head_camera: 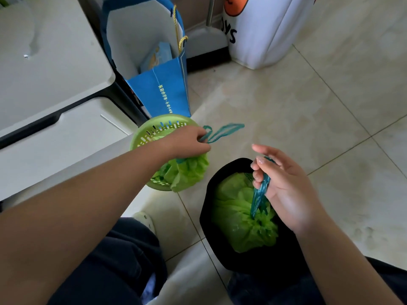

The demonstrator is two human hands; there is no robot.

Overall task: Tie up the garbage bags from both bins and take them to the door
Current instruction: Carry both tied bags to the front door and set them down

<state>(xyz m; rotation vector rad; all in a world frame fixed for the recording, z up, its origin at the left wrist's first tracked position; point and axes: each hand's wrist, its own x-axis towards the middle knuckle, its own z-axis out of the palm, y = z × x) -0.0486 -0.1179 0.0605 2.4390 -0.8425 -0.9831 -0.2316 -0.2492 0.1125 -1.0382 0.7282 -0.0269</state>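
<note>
Between the left hand's [187, 142] curled fingers [203, 139] runs a blue drawstring [222, 130], its loops flying out to the right over the floor [308, 95]; the grip is closed on the cord. Below that hand the green bag [187, 172] is gathered at its mouth and sits in the green bin [143, 137], its puckered top spilling over the bin's near rim. The right hand [284, 190] holds the other drawstring [261, 192]: the lower fingers [257, 177] are folded round the blue cord while the forefinger and thumb stick out loose. That cord drops straight to the cinched neck of the second bag [240, 219], which lies inside the black bin [211, 194], just beside the green one. Both mouths look drawn shut, though whether either cord is knotted is hard to tell, since the left cord is blurred. The step in hand seems to be the tying, with lifting not yet begun: both bags rest in their bins. Next, each cord probably needs a knot snug at the neck, then a straight pull upward so the thin plastic clears the rims without catching. A blue paper bag [167, 91] stands behind the green bin, against a white cabinet [55, 73].
</note>
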